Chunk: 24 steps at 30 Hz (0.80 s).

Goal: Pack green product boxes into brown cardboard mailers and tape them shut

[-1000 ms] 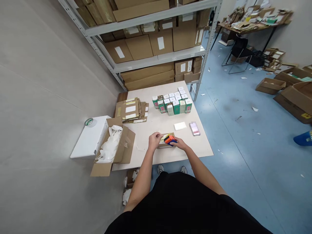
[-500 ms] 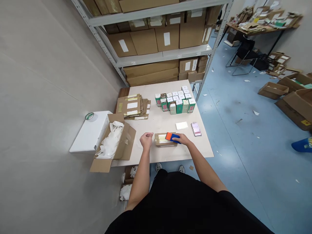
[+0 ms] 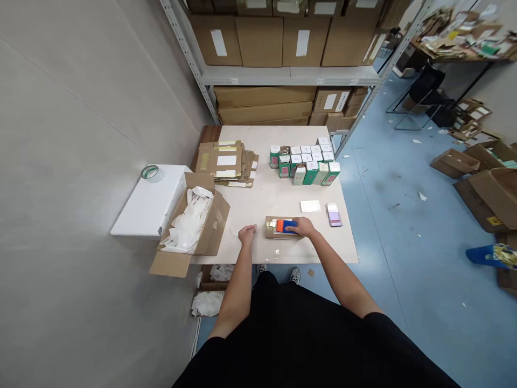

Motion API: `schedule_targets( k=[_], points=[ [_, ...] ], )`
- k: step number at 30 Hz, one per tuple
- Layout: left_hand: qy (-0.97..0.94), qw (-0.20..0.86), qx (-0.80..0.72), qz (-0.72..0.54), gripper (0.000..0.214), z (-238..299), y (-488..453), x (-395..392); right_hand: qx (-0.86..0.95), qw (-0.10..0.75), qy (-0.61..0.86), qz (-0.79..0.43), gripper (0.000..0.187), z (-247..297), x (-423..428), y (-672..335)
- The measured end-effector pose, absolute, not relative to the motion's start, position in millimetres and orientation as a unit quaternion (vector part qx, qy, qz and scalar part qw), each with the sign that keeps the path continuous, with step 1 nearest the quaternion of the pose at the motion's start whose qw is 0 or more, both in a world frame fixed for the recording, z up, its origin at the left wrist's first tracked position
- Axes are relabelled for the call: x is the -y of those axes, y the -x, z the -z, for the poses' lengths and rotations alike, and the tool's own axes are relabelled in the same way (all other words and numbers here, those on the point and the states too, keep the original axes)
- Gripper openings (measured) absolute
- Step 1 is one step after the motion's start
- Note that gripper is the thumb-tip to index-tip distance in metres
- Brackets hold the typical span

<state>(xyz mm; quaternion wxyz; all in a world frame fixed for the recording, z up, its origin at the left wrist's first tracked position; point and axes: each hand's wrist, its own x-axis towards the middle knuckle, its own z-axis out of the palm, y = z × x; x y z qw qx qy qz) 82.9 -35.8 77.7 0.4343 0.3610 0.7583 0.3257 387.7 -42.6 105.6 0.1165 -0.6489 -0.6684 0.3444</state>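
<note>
A small flat cardboard box (image 3: 271,228) lies near the front edge of the pale table (image 3: 274,196). My right hand (image 3: 304,227) is closed round an orange and blue tool (image 3: 285,226) that rests on top of that box. My left hand (image 3: 246,235) sits on the table just left of the box, fingers curled into a loose fist, apart from the box. What, if anything, is inside the fist is hidden.
Green and white small cartons (image 3: 306,163) stand in a cluster at the back right. Flattened cardboard (image 3: 228,162) is stacked at back left. An open box of white bags (image 3: 193,223) hangs over the left edge beside a tape roll (image 3: 149,172). A white card (image 3: 310,206) lies near.
My left hand has let go of the box and slid left onto the table. My right hand has laid the orange and blue tool flat on the box. The view has tilted downward.
</note>
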Motion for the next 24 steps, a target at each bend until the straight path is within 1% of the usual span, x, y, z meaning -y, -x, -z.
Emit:
schedule_targets(
  k=[3, 8, 16, 20, 24],
  points=[
    [-0.356, 0.469, -0.748, -0.307, 0.033, -67, -80, 31, 0.66, 0.107, 0.658, -0.345, 0.054, -108, 40, -384],
    [-0.332, 0.528, -0.725, -0.291, 0.032, -46, -77, 26, 0.652, 0.059, 0.683, -0.325, 0.053, -117, 39, -373],
    [-0.276, 0.625, -0.682, -0.262, 0.026, -18, -86, 16, 0.63, 0.015, 0.714, -0.304, 0.047, -133, 37, -360],
    [-0.238, 0.665, -0.663, -0.249, 0.031, -5, -88, 14, 0.597, 0.022, 0.743, -0.301, 0.049, -143, 42, -351],
    [-0.21, 0.687, -0.649, -0.248, 0.041, 6, -98, 17, 0.567, 0.019, 0.777, -0.272, 0.055, -151, 49, -340]
  ],
)
